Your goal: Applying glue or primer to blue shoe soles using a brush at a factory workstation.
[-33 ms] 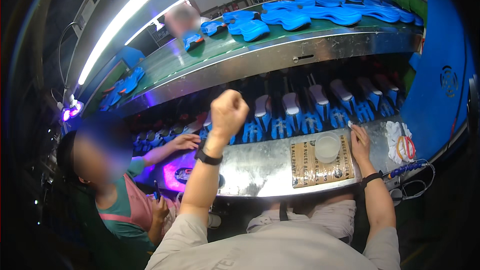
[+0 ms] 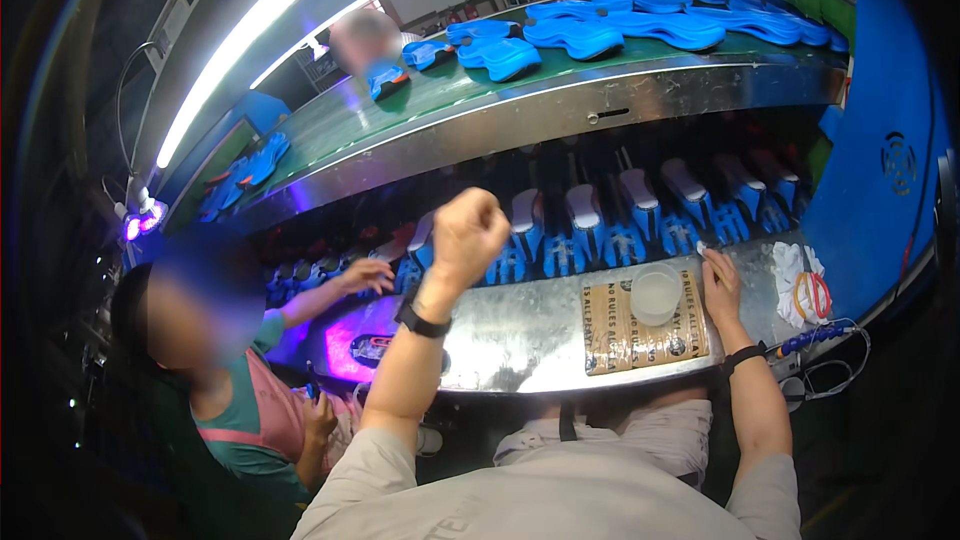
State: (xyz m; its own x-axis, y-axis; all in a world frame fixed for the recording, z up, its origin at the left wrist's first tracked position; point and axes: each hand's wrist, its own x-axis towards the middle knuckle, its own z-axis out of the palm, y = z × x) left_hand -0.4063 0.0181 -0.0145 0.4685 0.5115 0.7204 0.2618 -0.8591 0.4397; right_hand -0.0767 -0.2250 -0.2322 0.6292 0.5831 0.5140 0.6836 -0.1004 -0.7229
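My left hand [image 2: 468,240] is raised in a fist in front of the row of shoe-shaped forms, above the metal ledge [image 2: 505,335]. Its closed fingers hide whatever may be inside. My right hand [image 2: 721,285] rests low over the ledge's right part, its fingertips pinching a small white wad [image 2: 702,249]. Just left of that hand, a round translucent tub [image 2: 655,295] stands on a brown printed cardboard piece [image 2: 612,340] covered in clear film. Behind both hands run several shoe-shaped forms [image 2: 584,206] with white tops and blue sides, above blue clamp-like holders [image 2: 562,255].
Blue shoe soles [image 2: 570,37] lie on a green conveyor belt [image 2: 350,130] above. A co-worker's hand [image 2: 366,276] reaches toward the forms at left, near a purple-lit spot. White cloth [image 2: 790,280], coloured bands and a blue coiled hose [image 2: 808,338] sit at right beside a blue machine wall [image 2: 880,170].
My left fist has shifted slightly right and down. The co-worker's reaching hand has moved a little up and left. My right hand stays in place.
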